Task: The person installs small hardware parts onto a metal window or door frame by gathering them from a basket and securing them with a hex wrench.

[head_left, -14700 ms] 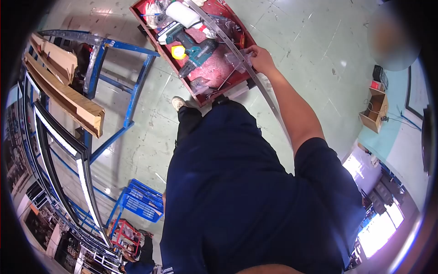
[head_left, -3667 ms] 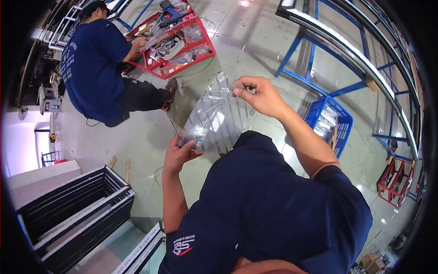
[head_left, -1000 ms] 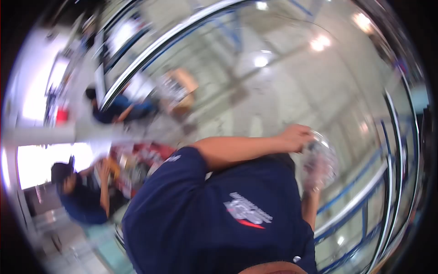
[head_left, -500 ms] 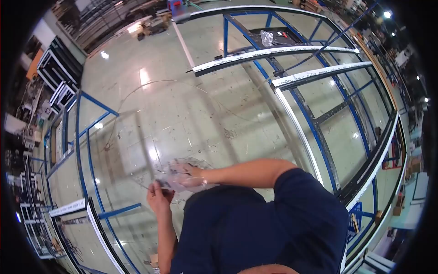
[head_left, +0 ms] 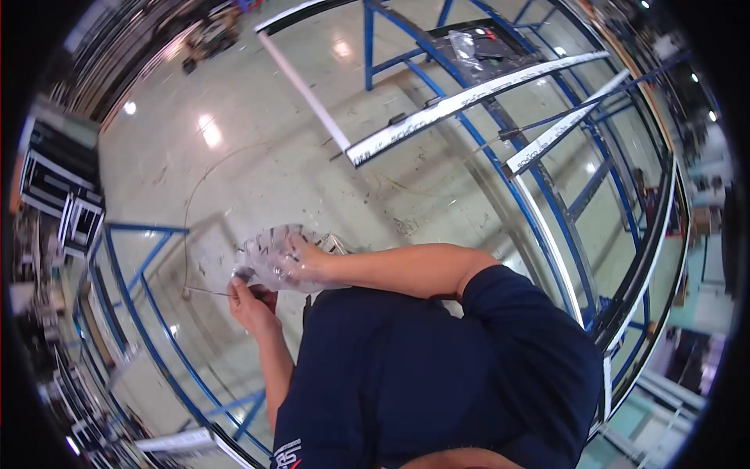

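Note:
A clear plastic bag (head_left: 269, 248) with small dark pieces in it hangs in front of my body. My right hand (head_left: 303, 258) is inside or behind the bag's film, and its fingers are blurred by the plastic. At the bag's left lower edge, my left hand (head_left: 251, 303) is closed around a tool with a thin metal shaft (head_left: 207, 291) pointing left and a red part (head_left: 266, 297) at the palm. The fingertips of my left hand also touch the edge of the bag.
White-and-black profile frames (head_left: 469, 98) lie on blue metal stands (head_left: 369, 47) to the right. A black tray (head_left: 484, 51) there holds another clear bag. More blue stands (head_left: 148, 309) are at the left, and a cable (head_left: 187, 211) curves over the floor.
The view has turned and shifted. Both hands and the bag now appear further left and higher, and the thin shaft shows more clearly beyond my left hand.

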Demonstrator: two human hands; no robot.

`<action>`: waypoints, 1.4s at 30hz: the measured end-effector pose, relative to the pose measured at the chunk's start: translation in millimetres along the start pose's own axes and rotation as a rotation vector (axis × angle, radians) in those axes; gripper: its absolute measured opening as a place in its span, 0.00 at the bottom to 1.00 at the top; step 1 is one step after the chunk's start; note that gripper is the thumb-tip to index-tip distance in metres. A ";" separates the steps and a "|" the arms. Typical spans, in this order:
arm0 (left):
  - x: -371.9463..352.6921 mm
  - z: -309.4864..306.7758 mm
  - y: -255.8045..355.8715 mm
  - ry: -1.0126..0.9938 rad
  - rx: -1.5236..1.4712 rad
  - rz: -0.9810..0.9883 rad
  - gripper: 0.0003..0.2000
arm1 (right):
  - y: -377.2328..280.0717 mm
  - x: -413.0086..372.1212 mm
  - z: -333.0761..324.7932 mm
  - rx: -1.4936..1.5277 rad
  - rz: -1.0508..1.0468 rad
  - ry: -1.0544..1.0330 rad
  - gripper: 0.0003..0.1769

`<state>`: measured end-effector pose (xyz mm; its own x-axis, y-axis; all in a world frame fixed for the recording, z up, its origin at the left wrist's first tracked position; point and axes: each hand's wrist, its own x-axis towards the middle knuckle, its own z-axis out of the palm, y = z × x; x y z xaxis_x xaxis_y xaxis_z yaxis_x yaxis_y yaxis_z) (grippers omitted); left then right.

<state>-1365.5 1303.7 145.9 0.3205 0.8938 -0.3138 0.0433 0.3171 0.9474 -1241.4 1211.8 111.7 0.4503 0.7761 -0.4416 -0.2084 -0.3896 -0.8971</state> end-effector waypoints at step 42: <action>638.9 487.3 198.1 -1.073 0.336 -0.488 0.09 | -261.6 451.8 -281.9 0.579 0.087 1.033 0.22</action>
<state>-691.0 1783.0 163.8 0.8123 -0.0609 -0.5800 0.5683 0.3061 0.7637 -738.8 1524.5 150.7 0.8470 -0.1134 -0.5193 -0.5149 0.0676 -0.8546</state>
